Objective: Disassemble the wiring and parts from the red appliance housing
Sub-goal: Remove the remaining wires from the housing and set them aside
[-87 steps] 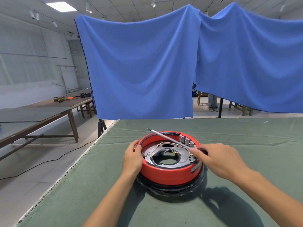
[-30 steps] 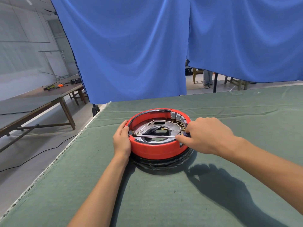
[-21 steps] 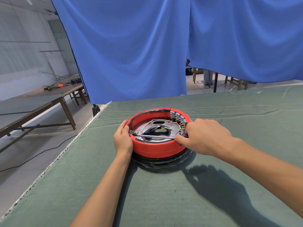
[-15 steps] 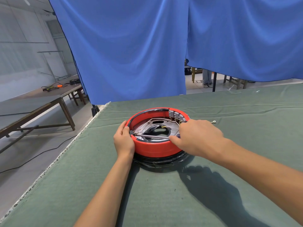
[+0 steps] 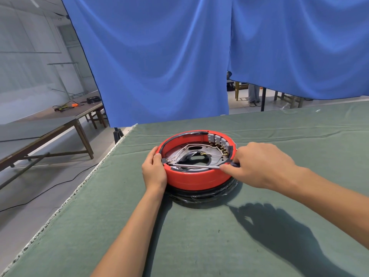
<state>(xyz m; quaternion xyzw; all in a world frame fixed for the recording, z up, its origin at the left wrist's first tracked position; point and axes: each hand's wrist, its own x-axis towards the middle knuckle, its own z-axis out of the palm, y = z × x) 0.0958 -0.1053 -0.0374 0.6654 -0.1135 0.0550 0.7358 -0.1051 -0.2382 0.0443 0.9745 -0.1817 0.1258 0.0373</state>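
Bright, even light from above; a soft hand shadow point(image 5: 279, 232) lower right; straight lines bow at the frame edges.

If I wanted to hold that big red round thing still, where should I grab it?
Probably the outer wall of the red housing, coming in from its side. The wall is smooth, curved and upright, so a palm wraps it well, as the left hand does now. Inside sit wires and the screwdriver held by the right hand, so stay outside.
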